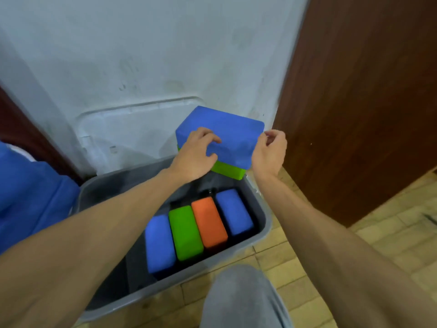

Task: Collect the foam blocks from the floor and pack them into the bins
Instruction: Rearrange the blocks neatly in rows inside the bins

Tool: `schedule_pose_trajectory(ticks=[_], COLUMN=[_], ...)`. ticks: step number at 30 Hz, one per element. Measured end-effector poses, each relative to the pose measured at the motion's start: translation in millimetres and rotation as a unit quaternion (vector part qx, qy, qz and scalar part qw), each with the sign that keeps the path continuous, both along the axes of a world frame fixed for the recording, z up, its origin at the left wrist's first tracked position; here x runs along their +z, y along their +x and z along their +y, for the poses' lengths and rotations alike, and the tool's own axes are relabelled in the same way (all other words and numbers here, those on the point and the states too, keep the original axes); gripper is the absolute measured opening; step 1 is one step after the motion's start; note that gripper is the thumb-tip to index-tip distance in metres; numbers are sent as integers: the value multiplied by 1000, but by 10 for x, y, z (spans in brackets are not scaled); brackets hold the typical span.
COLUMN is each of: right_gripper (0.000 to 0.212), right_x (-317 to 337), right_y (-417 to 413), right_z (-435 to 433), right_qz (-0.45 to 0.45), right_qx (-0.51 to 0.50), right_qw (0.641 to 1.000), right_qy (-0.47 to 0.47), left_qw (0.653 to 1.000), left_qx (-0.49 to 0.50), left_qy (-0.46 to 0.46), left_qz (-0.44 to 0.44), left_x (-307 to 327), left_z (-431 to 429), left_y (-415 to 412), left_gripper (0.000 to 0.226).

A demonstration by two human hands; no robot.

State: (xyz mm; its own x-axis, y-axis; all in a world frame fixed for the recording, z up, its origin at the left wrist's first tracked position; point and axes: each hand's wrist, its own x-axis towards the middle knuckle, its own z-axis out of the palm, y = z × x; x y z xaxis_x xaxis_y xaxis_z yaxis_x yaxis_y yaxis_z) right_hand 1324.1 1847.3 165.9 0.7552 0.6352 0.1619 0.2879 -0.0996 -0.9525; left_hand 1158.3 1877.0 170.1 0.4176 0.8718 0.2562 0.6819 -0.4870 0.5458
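Observation:
A grey bin (264, 223) stands on the floor against the wall. Inside it, several foam blocks stand side by side: a blue block (159, 243), a green block (185, 233), an orange block (209, 221) and another blue block (234, 211). Above the bin's far right corner, a large blue block (227, 129) lies stacked on a green block (230, 171). My left hand (196, 155) grips the near left edge of the top blue block. My right hand (269, 152) holds the stack at its right end, fingers curled at the blue block's corner.
The bin's clear lid (132, 131) leans against the pale wall behind it. A brown door (366, 102) stands to the right, blue fabric (30, 192) to the left. My grey-trousered knee (241, 297) is below the bin on the tiled floor.

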Motion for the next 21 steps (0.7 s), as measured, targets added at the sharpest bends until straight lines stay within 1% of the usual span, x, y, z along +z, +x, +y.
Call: schedule_pose_trajectory(ticks=[2,3,6,7,8,9,11,13,17,19,21], right_gripper=[27,36,87,96,97,88,64,54,59,63,68], right_x=[-181,-267,-531,-559,-537,-483,-458,-408,-248,-132,-25], right_y=[164,220,200,161,123,99,98,91,-83,-216,-390], right_z=[136,185,277,276,266,262,286,271,200,147,94], right_qz=[106,146,268,290,290,284,281,258,137,83,29], right_qx=[-58,-48,95,122,136,137,125,115,132,158,189], right_qw=[991,983,949,938,935,937,941,952,979,981,979], right_qy=[-61,-98,-133,-146,-152,-151,-140,-117,-80,-71,-66], left_qw=[999,997,993,992,992,993,995,997,999,996,986], left_qx=[-34,-41,-49,-51,-51,-49,-45,-36,15,45,89], left_qy=[-7,-11,-28,-31,-30,-31,-37,-46,-24,-24,-45], left_qz=[35,59,106,110,108,100,80,58,-15,-70,-130], left_x=[-44,-81,-210,-244,-271,-281,-263,-224,-150,-117,-83], left_z=[95,131,151,144,136,130,124,117,51,-25,-127], left_y=[128,172,225,221,212,199,189,185,49,-92,-282], left_gripper=[50,56,69,71,72,72,70,66,60,60,58])
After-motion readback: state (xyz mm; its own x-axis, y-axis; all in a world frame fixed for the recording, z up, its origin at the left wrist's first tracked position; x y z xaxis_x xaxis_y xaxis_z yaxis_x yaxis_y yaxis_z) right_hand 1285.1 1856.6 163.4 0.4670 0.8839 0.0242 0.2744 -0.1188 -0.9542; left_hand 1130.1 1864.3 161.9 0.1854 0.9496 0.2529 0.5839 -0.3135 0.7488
